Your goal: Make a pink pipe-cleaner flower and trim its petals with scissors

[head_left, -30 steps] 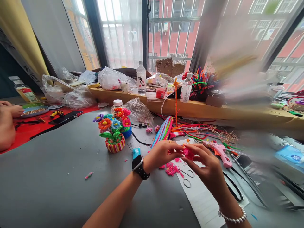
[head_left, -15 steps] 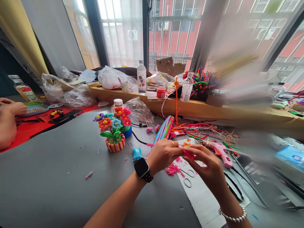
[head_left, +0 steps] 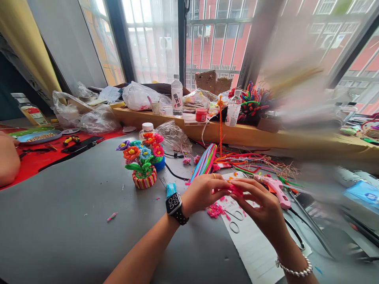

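Note:
Between my fingertips is a small pink fuzzy piece (head_left: 236, 190), partly covered by them. My left hand (head_left: 204, 192), with a watch at the wrist, pinches it from the left. From the right my right hand (head_left: 257, 199) closes thumb and fingers on the same piece. Pink fluffy scraps (head_left: 215, 210) lie below my hands, beside scissors (head_left: 234, 226) on a white sheet (head_left: 254, 250). A pink glue gun (head_left: 276, 190) rests right of my right hand. Behind my left hand lies a bundle of striped coloured stems (head_left: 205, 159).
A striped pot (head_left: 144, 178) of fuzzy flowers stands left of my hands, near a blue packet (head_left: 171, 190). Bottles and bags line the ledge (head_left: 166, 123) behind. Another person's arm (head_left: 8, 159) is at the far left. Black cables cross the table.
My left wrist has turned, so the watch face is lit, and my left hand has shifted slightly left. The other person's hand has moved out of view at the left.

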A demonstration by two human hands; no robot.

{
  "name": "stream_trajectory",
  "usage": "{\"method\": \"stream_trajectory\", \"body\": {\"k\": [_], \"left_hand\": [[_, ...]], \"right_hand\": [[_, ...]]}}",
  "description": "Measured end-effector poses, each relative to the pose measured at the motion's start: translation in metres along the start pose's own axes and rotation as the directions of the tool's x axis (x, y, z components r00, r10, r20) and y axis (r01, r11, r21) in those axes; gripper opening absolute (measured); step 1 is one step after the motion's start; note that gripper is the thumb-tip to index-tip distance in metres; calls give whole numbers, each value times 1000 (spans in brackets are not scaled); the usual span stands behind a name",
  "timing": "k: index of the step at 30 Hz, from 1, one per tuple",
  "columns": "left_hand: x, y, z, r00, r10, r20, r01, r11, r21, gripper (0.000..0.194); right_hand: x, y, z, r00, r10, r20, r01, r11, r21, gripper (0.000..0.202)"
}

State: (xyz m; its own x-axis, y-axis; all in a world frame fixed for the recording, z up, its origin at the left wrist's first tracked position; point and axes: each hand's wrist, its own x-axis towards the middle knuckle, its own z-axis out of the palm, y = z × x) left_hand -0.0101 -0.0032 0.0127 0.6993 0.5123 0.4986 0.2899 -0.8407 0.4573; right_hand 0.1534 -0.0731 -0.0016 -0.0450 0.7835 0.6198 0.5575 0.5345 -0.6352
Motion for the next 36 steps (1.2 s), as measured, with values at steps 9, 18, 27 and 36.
{"method": "stream_trajectory", "body": {"k": [9, 18, 27, 36], "left_hand": [[3, -2, -9, 992, -39, 119, 64, 976, -210, 19], [2, 1, -10, 991, -68, 113, 88, 979, -186, 19], [1, -4, -10, 990, -60, 127, 86, 975, -207, 28], [1, -7, -9, 992, -62, 112, 85, 975, -204, 25]], "right_hand": [[-1, 3, 0, 1000, 21, 21, -21, 1000, 2, 19], [-1, 3, 1, 1000, -3, 20, 4, 1000, -22, 20], [0, 2, 1, 998, -32, 51, 32, 999, 4, 19], [0, 1, 2, 998, -40, 40, 40, 999, 0, 19]]}}
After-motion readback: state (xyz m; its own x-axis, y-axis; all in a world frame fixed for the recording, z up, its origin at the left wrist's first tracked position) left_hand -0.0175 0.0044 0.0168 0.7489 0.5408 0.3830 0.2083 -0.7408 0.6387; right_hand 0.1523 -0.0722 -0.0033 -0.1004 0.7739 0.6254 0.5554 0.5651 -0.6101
